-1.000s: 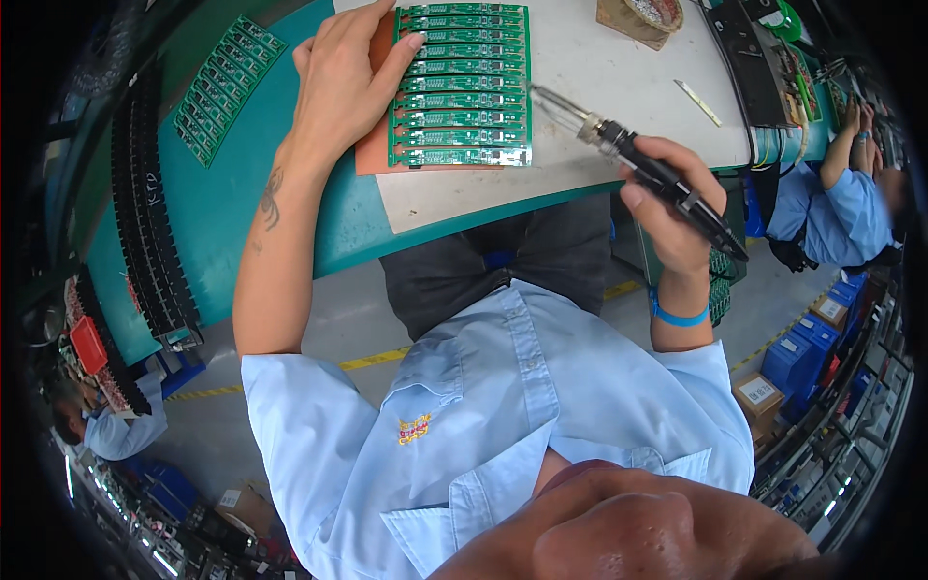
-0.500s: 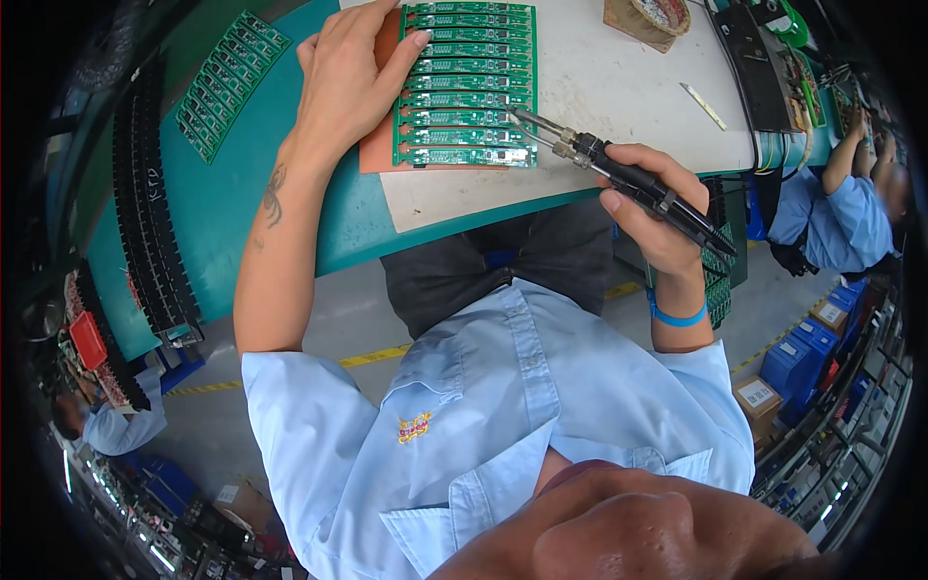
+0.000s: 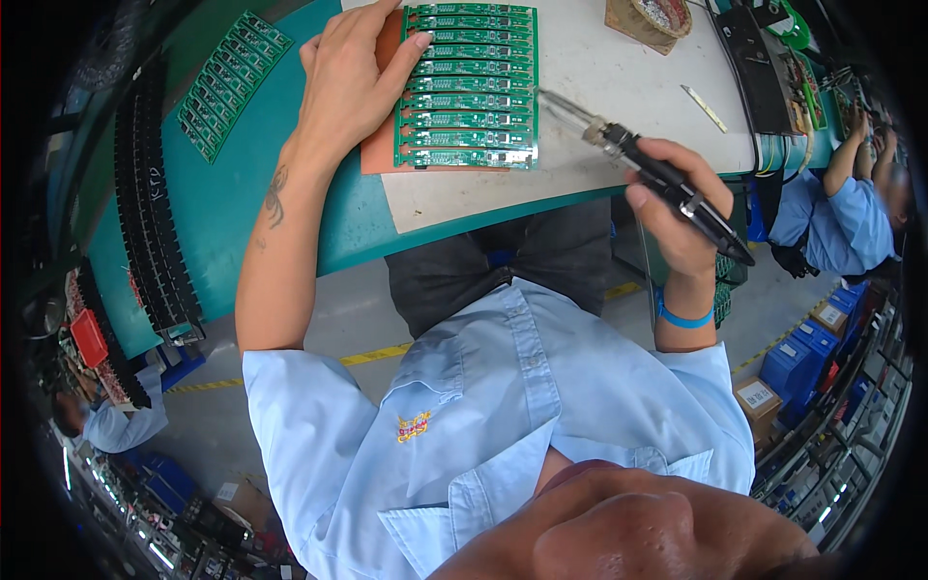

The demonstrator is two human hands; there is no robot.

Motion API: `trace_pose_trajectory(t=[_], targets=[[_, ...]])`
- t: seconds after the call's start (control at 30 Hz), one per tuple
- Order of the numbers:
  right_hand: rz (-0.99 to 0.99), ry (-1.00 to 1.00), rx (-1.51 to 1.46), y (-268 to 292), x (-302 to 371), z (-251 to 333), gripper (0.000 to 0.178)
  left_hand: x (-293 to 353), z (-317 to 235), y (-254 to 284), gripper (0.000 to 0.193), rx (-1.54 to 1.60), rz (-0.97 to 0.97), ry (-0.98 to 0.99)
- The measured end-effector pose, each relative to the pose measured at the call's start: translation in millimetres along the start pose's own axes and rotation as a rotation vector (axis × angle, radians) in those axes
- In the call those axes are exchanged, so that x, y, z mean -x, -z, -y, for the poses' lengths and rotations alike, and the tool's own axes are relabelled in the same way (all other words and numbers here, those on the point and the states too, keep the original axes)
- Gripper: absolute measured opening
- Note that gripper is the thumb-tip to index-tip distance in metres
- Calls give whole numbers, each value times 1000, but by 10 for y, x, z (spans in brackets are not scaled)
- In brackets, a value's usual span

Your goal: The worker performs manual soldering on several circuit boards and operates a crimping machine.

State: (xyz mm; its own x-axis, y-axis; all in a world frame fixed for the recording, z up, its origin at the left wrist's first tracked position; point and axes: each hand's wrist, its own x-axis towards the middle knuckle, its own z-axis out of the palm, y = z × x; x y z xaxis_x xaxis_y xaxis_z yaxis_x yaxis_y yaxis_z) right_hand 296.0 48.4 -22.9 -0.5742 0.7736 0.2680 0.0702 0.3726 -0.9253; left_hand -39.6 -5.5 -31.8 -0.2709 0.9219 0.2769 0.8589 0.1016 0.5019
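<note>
Head view, looking down at a seated person at a workbench. Left hand (image 3: 353, 82), at 11 o'clock, lies flat with fingers spread on the left edge of a green circuit board panel (image 3: 471, 87), a stack of narrow strips lying on an orange pad (image 3: 379, 145); the hand presses and steadies but grips nothing. Right hand (image 3: 677, 208), at 2 o'clock, is closed around the black handle of a soldering iron (image 3: 638, 159), held like a pen, with its metal tip pointing toward the panel's right edge (whether the tip touches the panel cannot be told). The panel rests on a white mat (image 3: 599, 106) that covers the teal bench (image 3: 222, 213).

Further round: a second green panel (image 3: 232, 82) at 10 o'clock, black ribbed trays (image 3: 145, 203) at 9 o'clock, a wicker-rimmed holder (image 3: 652, 17) at 1 o'clock, and a small flat tool (image 3: 704, 106) to the right. A co-worker in a blue shirt (image 3: 841, 217) sits at 3 o'clock.

Hazards, as judged: the spread left fingers lie close to the working rows, so a slip of the iron leftward could burn them; a loosened press could let the panel slide on the pad and misplace the tip, bridging neighbouring joints.
</note>
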Motion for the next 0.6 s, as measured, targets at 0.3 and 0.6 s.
trace_pose_trajectory(t=[0.3,0.6], targets=[[-466,46,-80,165,-470,-557,48,-75,71,-88,50,-16,43,-31],[43,80,-58,-37,-131,-112,43,-38,200,-157,50,6,-11,-83]])
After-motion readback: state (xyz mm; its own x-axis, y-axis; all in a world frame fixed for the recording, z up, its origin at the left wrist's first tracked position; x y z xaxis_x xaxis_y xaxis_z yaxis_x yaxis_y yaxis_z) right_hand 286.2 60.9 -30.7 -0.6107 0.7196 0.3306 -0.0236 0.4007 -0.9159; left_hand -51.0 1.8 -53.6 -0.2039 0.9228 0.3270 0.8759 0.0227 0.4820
